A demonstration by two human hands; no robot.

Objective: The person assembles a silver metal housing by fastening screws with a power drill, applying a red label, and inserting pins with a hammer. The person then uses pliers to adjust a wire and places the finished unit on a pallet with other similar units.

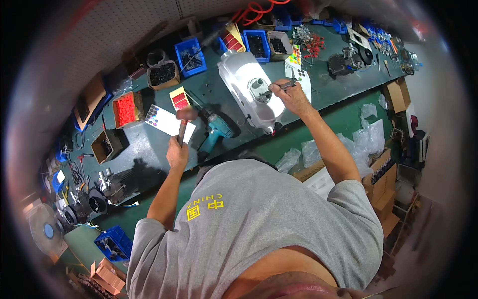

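Observation:
My left hand (178, 153) is closed round the handle of a hammer (186, 113) with a blurred reddish-brown head, raised near the cordless drill. My right hand (295, 99) grips a slim dark metal rod-like tool (287, 85); its exact kind I cannot make out. One end of that tool reaches over the round recess (259, 89) in a glossy white housing (235, 74), which lies slantwise on the bench. Whether the tool touches the recess, I cannot tell. Between the hammer and the housing lies the teal and black cordless drill (215, 129).
Along the back of the green bench (328, 97) stand blue bins (190, 56) and boxes of small black parts (163, 74). An open box of red-orange parts (126, 109) sits left, near a sticker sheet (162, 119). A dark mechanism (343, 62) lies right. Plastic bags (366, 137) and cartons (381, 184) are below.

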